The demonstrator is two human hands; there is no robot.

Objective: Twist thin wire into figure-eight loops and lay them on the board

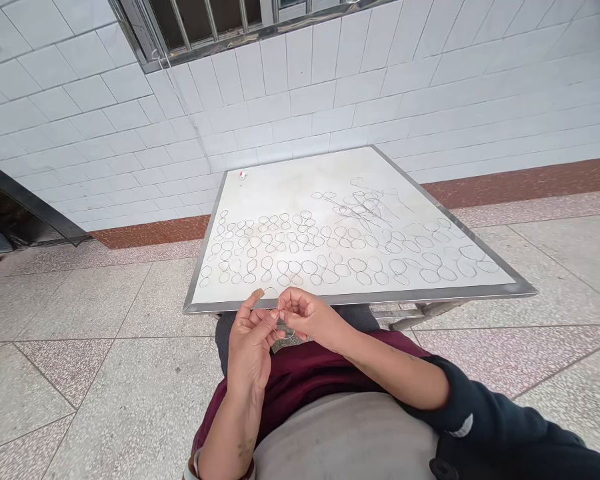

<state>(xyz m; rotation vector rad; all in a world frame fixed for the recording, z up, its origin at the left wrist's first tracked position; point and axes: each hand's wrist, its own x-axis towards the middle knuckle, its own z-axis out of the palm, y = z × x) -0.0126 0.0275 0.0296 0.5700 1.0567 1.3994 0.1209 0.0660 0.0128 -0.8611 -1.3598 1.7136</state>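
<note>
"So, what was the biggest thing there?"

"A white tiled wall [280,110], behind a rectangular white table [290,183] with a grey metal edge."

"And on the table?"

"Rows of thin, dark, rounded double loops [294,268] covered its near half, and a loose tangle of similar thin strands [363,205] lay right of its middle, farther back."

"Where were the hands?"

"At the table's near edge, left of its middle. The left hand [251,335], palm up, and the right hand [306,315] pinched a thin, curved, pale strand [293,335] between thumbs and fingers, their tips nearly meeting."

"Anything smaller?"

"A tiny red-and-white object [243,175], near the table's far left corner."
</note>
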